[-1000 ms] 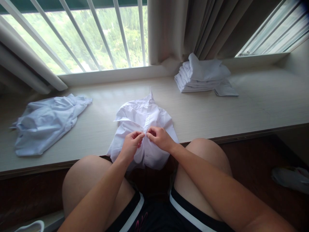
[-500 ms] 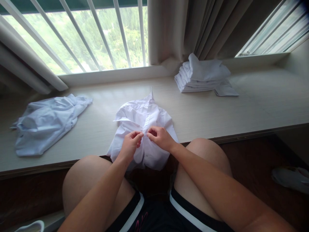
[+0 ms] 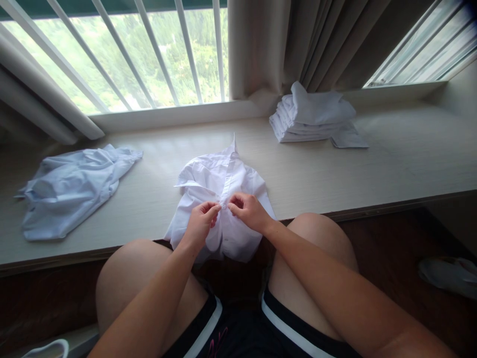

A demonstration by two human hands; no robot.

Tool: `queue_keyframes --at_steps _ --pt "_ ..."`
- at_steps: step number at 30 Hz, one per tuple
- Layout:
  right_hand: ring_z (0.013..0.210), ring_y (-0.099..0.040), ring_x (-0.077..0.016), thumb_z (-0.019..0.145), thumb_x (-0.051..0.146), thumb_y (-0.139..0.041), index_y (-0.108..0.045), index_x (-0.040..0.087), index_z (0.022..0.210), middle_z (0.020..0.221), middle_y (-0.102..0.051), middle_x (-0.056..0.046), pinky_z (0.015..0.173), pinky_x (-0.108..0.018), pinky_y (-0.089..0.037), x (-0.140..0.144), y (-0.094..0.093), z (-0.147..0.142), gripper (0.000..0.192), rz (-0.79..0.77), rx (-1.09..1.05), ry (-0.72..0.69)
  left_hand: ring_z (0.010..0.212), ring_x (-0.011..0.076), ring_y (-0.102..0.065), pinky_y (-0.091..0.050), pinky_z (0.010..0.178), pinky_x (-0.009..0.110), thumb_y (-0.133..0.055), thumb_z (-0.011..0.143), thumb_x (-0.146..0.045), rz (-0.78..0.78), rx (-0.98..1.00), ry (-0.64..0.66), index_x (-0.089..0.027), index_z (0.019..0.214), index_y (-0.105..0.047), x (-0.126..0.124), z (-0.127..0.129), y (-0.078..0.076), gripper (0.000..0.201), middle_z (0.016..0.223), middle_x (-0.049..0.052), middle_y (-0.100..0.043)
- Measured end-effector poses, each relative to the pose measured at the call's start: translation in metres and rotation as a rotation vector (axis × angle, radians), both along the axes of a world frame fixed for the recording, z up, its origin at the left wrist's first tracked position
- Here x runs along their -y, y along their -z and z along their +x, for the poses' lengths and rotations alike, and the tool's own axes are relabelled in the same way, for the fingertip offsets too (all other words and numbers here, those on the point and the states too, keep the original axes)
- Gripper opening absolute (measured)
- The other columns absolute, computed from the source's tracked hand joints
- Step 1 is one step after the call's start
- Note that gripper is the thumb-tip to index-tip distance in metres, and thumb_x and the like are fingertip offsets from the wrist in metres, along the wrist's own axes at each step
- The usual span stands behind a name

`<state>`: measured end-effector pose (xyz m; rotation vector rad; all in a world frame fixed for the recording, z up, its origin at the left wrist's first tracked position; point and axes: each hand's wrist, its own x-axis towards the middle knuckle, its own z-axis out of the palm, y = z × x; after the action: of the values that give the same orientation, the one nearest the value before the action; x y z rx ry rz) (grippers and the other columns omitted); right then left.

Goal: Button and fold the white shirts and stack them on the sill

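A white button-up shirt lies front-up on the pale wooden ledge, its collar pointing toward the window and its hem hanging over the near edge. My left hand and my right hand meet at the shirt's button placket, each pinching the fabric on its own side of a button. My bare knees flank the hanging hem.
A crumpled pale blue shirt lies on the ledge at the left. A stack of folded white shirts sits at the back right beside the beige curtain. Barred windows run behind the ledge. A light slipper lies on the dark floor at right.
Only my fingers have shifted slightly at the placket. The shirt and everything else stay where they were.
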<state>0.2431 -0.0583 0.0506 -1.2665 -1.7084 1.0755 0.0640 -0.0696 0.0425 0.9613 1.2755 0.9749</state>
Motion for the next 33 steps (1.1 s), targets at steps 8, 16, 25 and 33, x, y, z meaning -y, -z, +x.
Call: queue_keyframes --at_steps 8,16,25,33 --pt "0.067 -0.056 -0.0134 0.089 0.033 -0.061 -0.063 0.019 0.076 0.069 -0.063 0.002 0.065 -0.025 -0.040 -0.0005 0.0018 -0.0003 0.019 -0.003 0.019 -0.032 0.052 0.0082 -0.040 -0.028 0.050 0.023 -0.079 0.075 -0.049 0.031 0.017 0.062 -0.017 0.079 -0.068 0.0033 0.0028 0.0027 0.034 0.059 -0.005 -0.049" --pt "0.065 -0.055 -0.0131 0.089 0.031 -0.060 -0.062 0.019 0.076 0.067 -0.062 0.002 0.064 -0.026 -0.040 -0.0008 0.0018 -0.0009 0.017 0.007 0.018 -0.024 0.050 0.0076 -0.039 -0.029 0.049 0.023 -0.079 0.075 -0.045 0.026 -0.014 0.011 -0.016 0.077 -0.068 0.0014 0.0009 0.0011 0.030 0.057 -0.005 -0.049" --pt "0.065 -0.054 -0.0124 0.088 0.031 -0.062 -0.065 0.019 0.075 0.069 -0.063 0.002 0.064 -0.026 -0.038 0.0013 0.0011 -0.0011 0.018 0.023 0.084 -0.058 0.051 0.0072 -0.039 -0.030 0.050 0.022 -0.079 0.074 -0.046 0.006 0.021 0.018 -0.016 0.078 -0.067 0.0022 0.0021 0.0008 0.033 0.058 -0.005 -0.049" --pt "0.064 -0.053 -0.0124 0.087 0.026 -0.059 -0.060 0.019 0.070 0.064 -0.060 0.003 0.063 -0.025 -0.039 -0.0008 -0.0002 0.0019 0.018 0.000 0.014 -0.008 0.049 0.0072 -0.039 -0.029 0.048 0.022 -0.079 0.074 -0.044 -0.008 -0.012 -0.025 -0.015 0.078 -0.066 0.0003 0.0006 0.0005 0.032 0.057 -0.005 -0.049"
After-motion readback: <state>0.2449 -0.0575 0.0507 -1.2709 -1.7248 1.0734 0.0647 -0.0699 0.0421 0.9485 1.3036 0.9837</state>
